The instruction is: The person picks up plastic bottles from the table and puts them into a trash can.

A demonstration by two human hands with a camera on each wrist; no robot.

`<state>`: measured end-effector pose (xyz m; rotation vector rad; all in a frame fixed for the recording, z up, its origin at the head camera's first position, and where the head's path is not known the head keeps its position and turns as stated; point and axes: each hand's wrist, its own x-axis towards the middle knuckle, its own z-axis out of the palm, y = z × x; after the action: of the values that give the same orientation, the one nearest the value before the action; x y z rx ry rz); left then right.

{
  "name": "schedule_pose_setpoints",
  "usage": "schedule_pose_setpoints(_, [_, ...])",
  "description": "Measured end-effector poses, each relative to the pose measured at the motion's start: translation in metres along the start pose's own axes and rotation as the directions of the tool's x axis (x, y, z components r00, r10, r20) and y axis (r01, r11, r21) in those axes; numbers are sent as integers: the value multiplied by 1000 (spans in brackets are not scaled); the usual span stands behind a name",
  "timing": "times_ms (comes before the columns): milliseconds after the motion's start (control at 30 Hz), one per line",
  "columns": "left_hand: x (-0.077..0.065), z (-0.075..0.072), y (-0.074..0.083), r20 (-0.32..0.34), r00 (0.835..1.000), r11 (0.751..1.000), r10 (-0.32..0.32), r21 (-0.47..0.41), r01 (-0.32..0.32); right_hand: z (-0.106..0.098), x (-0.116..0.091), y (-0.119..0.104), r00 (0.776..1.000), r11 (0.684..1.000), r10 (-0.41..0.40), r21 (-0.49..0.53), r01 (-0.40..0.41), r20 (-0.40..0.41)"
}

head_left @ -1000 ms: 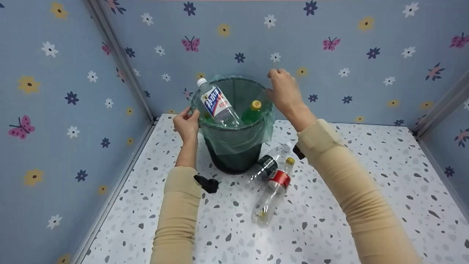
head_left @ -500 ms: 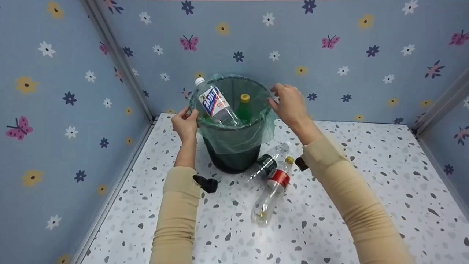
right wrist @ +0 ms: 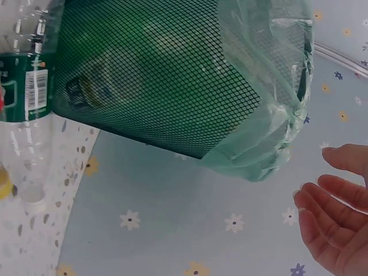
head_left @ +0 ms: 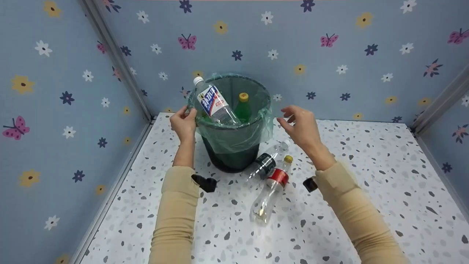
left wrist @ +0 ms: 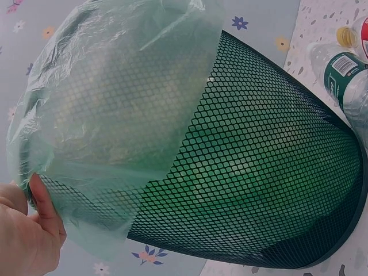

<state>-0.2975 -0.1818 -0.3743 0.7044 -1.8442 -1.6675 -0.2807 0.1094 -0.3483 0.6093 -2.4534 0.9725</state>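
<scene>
My left hand (head_left: 184, 124) pinches the rim of a dark mesh trash bin (head_left: 234, 161), thumb and fingers on either side of its green plastic liner (left wrist: 115, 115). Inside the bin leans a clear bottle (head_left: 216, 104) with a white cap and a blue, white and red label. Beside it stands a green bottle (head_left: 243, 110) with a yellow cap. My right hand (head_left: 303, 128) hovers just right of the bin, apart from it, fingers loosely bent around nothing. Through the mesh, the bin's lower contents look blurred.
Two clear bottles lie on the speckled white surface (head_left: 348, 205) right of the bin: a dark-green-labelled bottle (head_left: 265, 164) touching or nearly touching it, and a red-labelled bottle (head_left: 271, 190) with a yellow cap. A patterned blue wall (head_left: 238, 36) rises close behind.
My right hand has come away from the bin's right rim, moving down and to the right. The green bottle now stands more upright inside. My left hand keeps its hold.
</scene>
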Motion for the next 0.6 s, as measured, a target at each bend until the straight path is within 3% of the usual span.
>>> schedule_pose_setpoints(167, [1,0,0,2,1000,1000,-3,-6,4,5,-23,12,993,992,113,49,-114,30])
schedule_pose_setpoints(267, [1,0,0,3,1000,1000,-12,-7,12,9,-38,19,977,976,199,75,-204,71])
schedule_pose_setpoints(433, [1,1,0,-1,1000,1000,-22,-3,22,18,-61,29,928,933,341,69,-354,151])
schedule_pose_setpoints(600, [1,1,-1,6,1000,1000,-16,-14,16,29,-78,40,876,889,435,56,-455,208])
